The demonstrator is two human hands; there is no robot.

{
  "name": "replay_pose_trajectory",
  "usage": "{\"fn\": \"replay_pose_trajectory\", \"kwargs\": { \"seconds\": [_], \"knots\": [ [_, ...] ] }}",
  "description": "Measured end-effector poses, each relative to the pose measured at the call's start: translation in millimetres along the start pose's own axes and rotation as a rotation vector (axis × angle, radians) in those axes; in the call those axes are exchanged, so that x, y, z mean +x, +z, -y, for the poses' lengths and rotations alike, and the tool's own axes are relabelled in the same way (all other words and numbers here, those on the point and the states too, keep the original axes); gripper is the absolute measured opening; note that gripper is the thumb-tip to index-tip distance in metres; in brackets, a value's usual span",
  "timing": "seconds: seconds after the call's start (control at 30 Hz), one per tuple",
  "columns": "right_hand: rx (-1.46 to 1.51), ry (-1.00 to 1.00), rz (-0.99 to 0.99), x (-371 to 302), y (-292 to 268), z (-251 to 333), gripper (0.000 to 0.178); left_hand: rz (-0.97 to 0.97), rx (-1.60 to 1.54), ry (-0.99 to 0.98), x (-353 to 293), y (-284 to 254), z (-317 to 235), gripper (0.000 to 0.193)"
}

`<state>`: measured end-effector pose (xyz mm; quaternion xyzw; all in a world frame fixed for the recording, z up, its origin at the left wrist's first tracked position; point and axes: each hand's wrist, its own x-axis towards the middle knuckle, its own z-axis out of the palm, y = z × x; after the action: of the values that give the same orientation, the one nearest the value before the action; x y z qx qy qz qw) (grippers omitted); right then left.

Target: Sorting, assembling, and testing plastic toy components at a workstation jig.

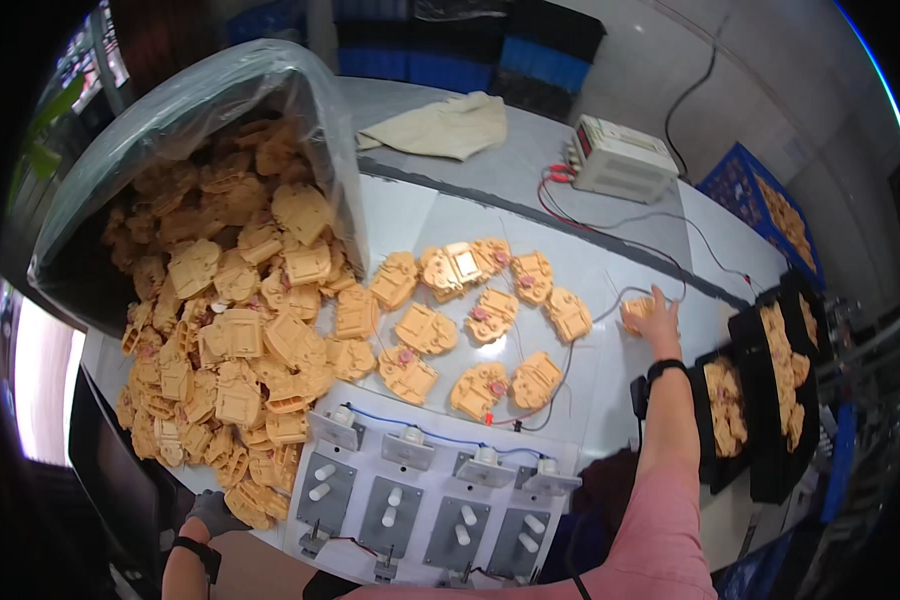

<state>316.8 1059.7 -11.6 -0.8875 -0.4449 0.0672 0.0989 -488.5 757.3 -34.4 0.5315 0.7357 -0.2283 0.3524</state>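
Observation:
My right hand (658, 324), arm stretched out to the right, has its fingers round an orange plastic part (632, 314) on the white table. My left hand (216, 514), in a dark glove, is at the lower left, against an orange plastic housing (253, 503) at the bottom of a large heap; its fingers are mostly hidden. The heap (238, 335) spills from a clear plastic bag (320, 110). Several similar orange housings (470, 395), some with small reddish pieces and thin wires, lie spread across the middle of the table.
A white test fixture (430, 490) with several grey plates and white pegs stands at the front. Red and black leads run from a beige instrument (625, 160) across the table. Black trays (770, 400) of orange parts stand at right, a blue crate (745, 185) behind. A cloth (440, 125) lies at back.

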Motion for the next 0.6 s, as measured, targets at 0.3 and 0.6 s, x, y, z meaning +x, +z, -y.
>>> {"fn": "replay_pose_trajectory", "kwargs": {
  "seconds": [0.3, 0.6],
  "knots": [
    [0.276, -0.103, 0.076, -42, -4, -10, 0.062, 0.068, 0.047, -0.056, -4, -2, -7, 0.077],
    [0.381, -1.082, 0.420, -171, -41, 210, 0.065, 0.030, -0.023, -0.068, -16, -2, -3, 0.079]
  ]
}}
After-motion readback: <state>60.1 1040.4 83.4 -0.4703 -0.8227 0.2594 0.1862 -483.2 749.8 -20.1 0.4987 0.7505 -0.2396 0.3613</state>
